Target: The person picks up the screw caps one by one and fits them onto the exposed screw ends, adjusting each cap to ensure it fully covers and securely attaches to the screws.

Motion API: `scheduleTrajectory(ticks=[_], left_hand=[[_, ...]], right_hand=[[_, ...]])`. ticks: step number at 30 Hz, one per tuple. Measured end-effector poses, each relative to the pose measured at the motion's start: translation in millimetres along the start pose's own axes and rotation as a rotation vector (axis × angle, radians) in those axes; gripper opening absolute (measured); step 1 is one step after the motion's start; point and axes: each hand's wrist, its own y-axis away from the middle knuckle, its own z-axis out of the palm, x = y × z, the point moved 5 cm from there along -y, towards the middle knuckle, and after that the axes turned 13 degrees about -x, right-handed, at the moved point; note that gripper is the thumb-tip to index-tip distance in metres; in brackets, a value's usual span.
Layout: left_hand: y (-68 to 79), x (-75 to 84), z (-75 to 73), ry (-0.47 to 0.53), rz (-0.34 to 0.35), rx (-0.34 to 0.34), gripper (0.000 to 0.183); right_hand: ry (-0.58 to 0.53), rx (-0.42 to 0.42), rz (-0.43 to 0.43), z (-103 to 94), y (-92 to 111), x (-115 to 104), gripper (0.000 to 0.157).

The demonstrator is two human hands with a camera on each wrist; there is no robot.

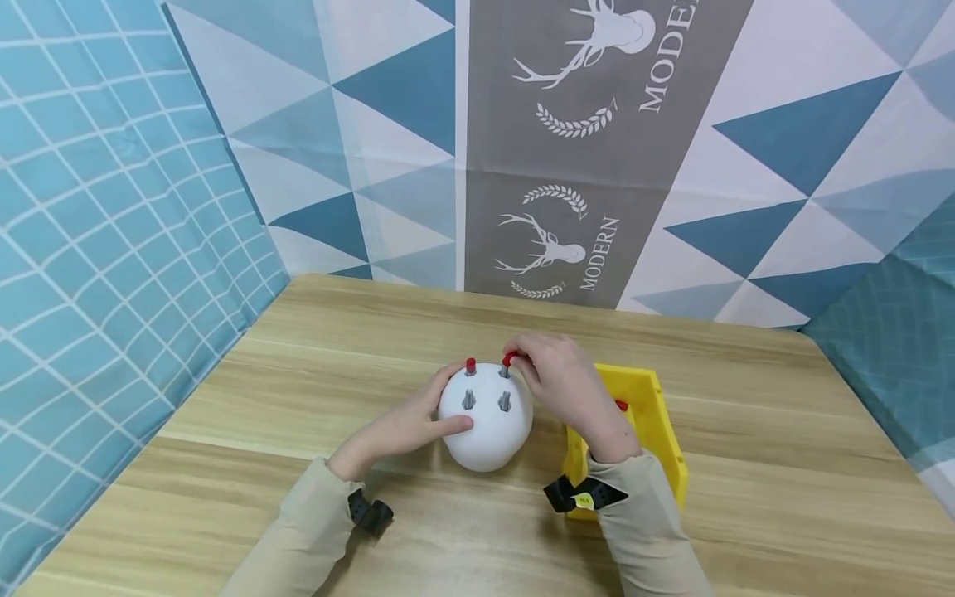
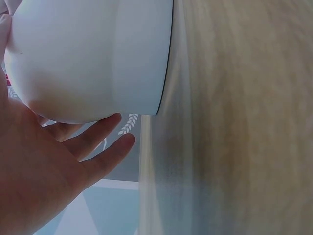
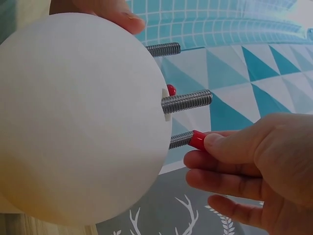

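Note:
A white rounded dome (image 1: pixel 485 444) sits on the wooden table, with several threaded metal studs standing out of its top. My left hand (image 1: pixel 406 424) holds its left side, thumb across the front and fingers behind; the left wrist view shows those fingers spread along its wall. At the far right stud (image 3: pixel 181 140), my right hand (image 1: pixel 561 380) pinches a red cap (image 3: pixel 197 140) between thumb and forefinger, and the cap meets the stud's end. The far left stud wears another red cap (image 1: pixel 471 365). Two nearer studs, left (image 1: pixel 468 400) and right (image 1: pixel 505 402), have bare threads.
Just right of the dome, partly under my right forearm, stands a yellow bin (image 1: pixel 658 423) with a small red piece (image 1: pixel 621 405) inside. Behind the wooden table (image 1: pixel 746 431) hangs a patterned cloth backdrop. Both wrists carry black straps.

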Motion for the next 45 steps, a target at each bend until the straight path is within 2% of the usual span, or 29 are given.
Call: scheduleTrajectory(ticks=[29,38,45], left_hand=[[-1.3,0.7,-0.2,-0.027,-0.011,0.003,0.083],[-1.0,1.0,0.7,-0.034,-0.017,0.000,0.082],[-0.7,0.7,0.5,-0.029,-0.007,0.002,0.082]], right_hand=[[-0.006,0.009,-0.048,0.0,-0.7,-2.9,0.011],[-0.035,-0.031,-0.009,1.5,-0.5,-1.5,0.020],[-0.055,-0.044,-0.009,1.5,-1.2,-0.6,0.010]])
